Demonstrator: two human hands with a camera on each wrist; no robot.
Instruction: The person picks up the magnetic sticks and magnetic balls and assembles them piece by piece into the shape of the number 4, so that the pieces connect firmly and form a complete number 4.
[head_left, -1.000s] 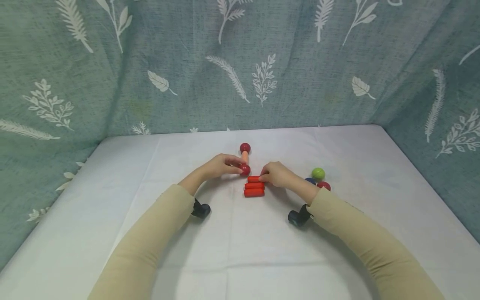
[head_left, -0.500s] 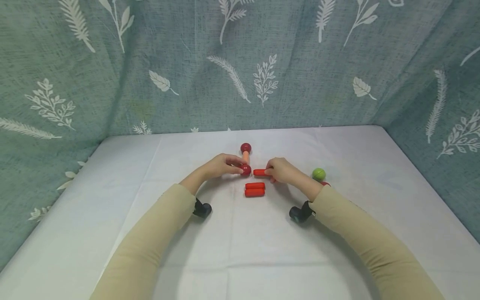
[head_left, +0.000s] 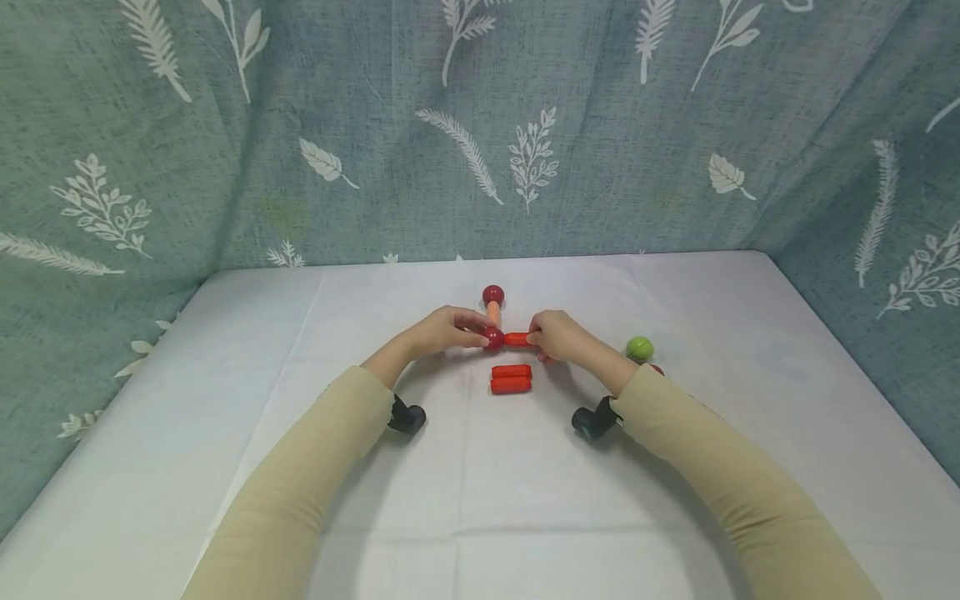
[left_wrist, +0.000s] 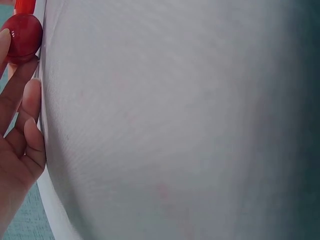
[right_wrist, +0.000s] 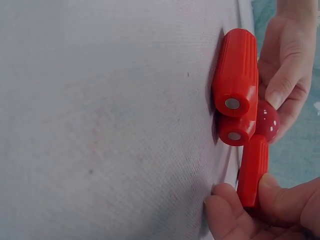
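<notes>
My left hand (head_left: 447, 328) pinches a dark red ball (head_left: 493, 338) between thumb and fingers; the left wrist view shows the same ball (left_wrist: 25, 35) close up. An orange rod (head_left: 492, 312) runs back from this ball to a second dark red ball (head_left: 492, 294). In my right hand (head_left: 561, 335) a bright red ridged rod (head_left: 517, 339) is pinched, its left end against the held ball. Closer to me, two more red rods (right_wrist: 235, 75) lie side by side, with round metal discs in their ends.
To the right sit a green ball (head_left: 640, 348) and a dark red ball (head_left: 657, 369), the latter partly hidden by the right arm. A white cloth (head_left: 405, 517) covers the table. Patterned blue-green fabric (head_left: 375, 167) hangs behind it.
My right hand has taken the farthest of the red rods away from the other two, moved it back, then left against the ball. The left hand has kept its hold.
</notes>
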